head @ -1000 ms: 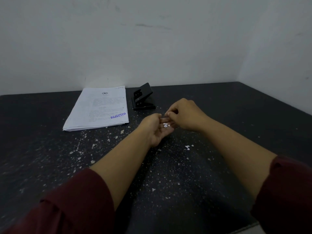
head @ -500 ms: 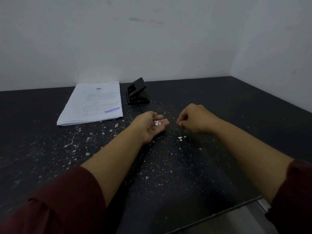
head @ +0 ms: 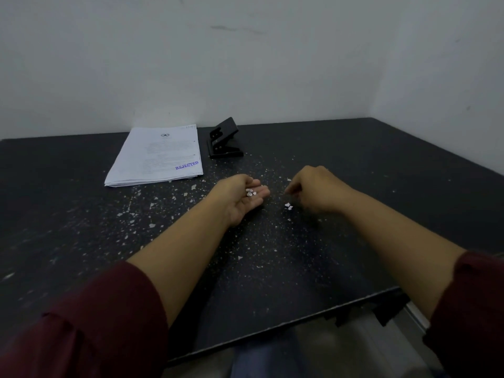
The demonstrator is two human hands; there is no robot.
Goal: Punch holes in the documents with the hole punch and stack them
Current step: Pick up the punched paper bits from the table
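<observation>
A: What takes up most of the view?

B: A dark table [head: 354, 170] flecked with pale specks. The paper stack [head: 158, 156], stamped REJECTED, lies flat on it, left of the hole punch [head: 225, 140] and just beside it.

A: And the hands, relative to the punch?

B: Both sit nearer the person than the punch, clear of it. The left hand [head: 240, 197] lies palm up, cupped half open, with a few white paper dots [head: 250, 192] resting on its fingers. The right hand [head: 316, 189] is to the right of the punch, knuckles up, fingers curled down toward the table; I cannot tell whether it pinches anything.

A: Anything smaller?

B: Two loose dots [head: 288, 205] on the table, just beside the right hand's fingertips.
</observation>
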